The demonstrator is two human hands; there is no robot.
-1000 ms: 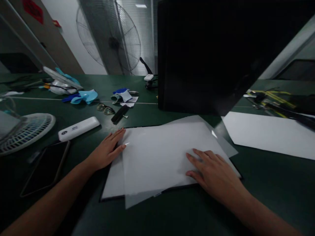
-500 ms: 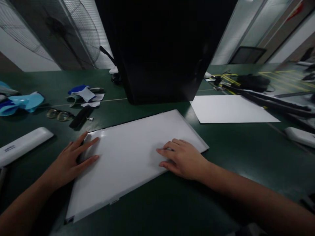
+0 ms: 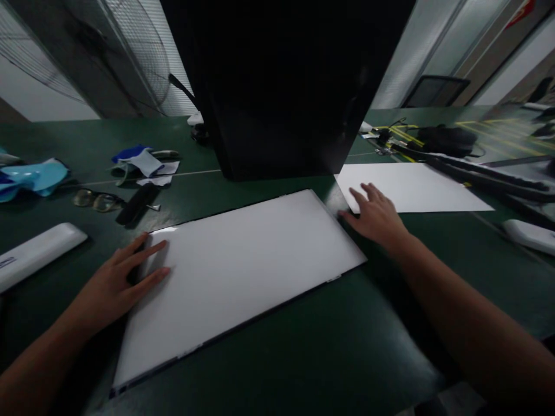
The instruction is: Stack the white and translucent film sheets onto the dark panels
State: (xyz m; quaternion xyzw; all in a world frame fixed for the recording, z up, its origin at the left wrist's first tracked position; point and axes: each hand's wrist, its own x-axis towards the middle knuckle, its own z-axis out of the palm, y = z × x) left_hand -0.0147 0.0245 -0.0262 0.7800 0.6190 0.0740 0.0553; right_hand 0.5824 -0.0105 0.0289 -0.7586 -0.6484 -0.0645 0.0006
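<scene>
A flat, white rectangular panel [image 3: 243, 266] with a thin dark edge lies slanted on the green table. My left hand [image 3: 117, 280] rests at the panel's left end, fingers spread over its surface. Past the panel's right edge is my right hand [image 3: 375, 216], fingers apart and holding nothing. It is near the corner of a second white sheet [image 3: 425, 188] on the table, partly in front of it; whether it touches the sheet I cannot tell.
A large black screen-like panel [image 3: 286, 86] stands upright behind. To the left are glasses [image 3: 97, 200], a dark case [image 3: 136, 203], blue cloths [image 3: 37, 176] and a white elongated device [image 3: 41, 251]. Black strips [image 3: 489, 173] and another white device [image 3: 531, 234] lie right.
My right hand has left the panel's surface and moved right and away from me, toward the second white sheet. My left hand stays on the panel's left end.
</scene>
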